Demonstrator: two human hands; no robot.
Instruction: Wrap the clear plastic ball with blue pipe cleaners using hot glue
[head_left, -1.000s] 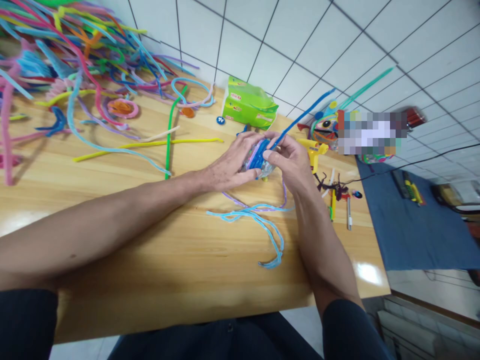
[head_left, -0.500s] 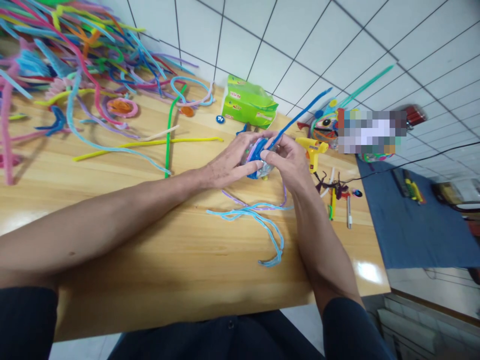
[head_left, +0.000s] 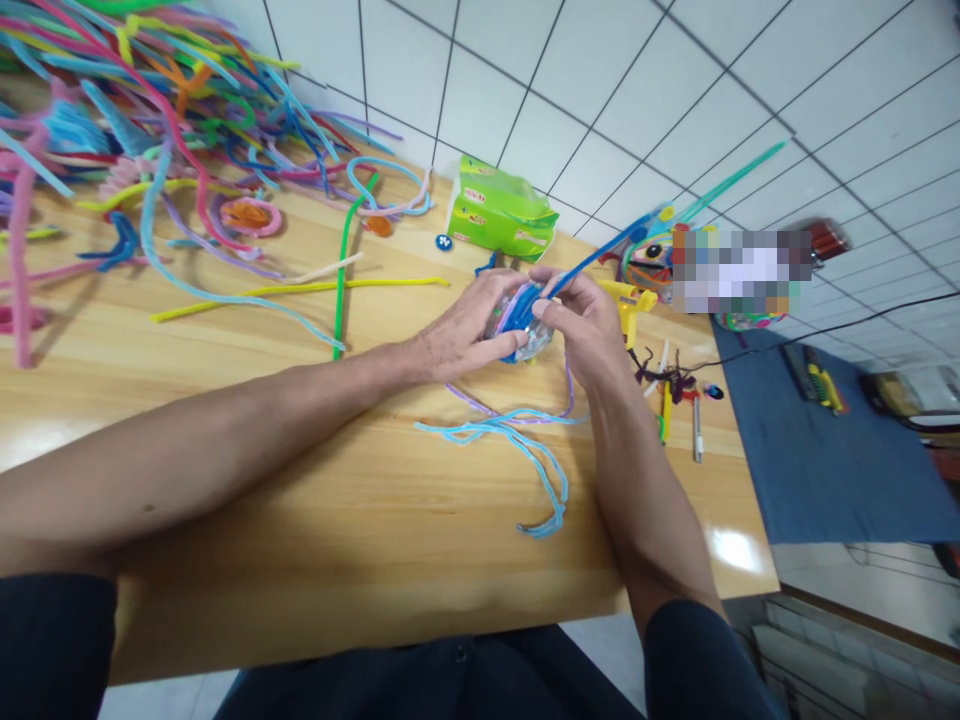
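A small clear rounded object [head_left: 537, 343], partly wrapped in blue and purple pipe cleaner, is held above the wooden table. My left hand [head_left: 471, 325] grips it from the left, its thumb across the front. At its right side my right hand [head_left: 583, 312] pinches a blue pipe cleaner [head_left: 600, 256], whose free end slants up to the right. Fingers hide much of the object's back and underside. Below the hands lie a thin purple strand [head_left: 469, 399] and several bent light-blue pipe cleaners [head_left: 517, 430].
Many coloured pipe cleaners [head_left: 202, 110] are heaped at the back left. A green tissue pack [head_left: 501, 210] stands behind my hands, near a blue button [head_left: 444, 242]. On the right are a yellow glue gun [head_left: 630, 305], a decorated object [head_left: 649, 262] and a pen [head_left: 698, 430].
The blue pipe cleaner's free end has swung lower and now overlaps the decorated object. My right fingers have shifted slightly, and the view has moved a little.
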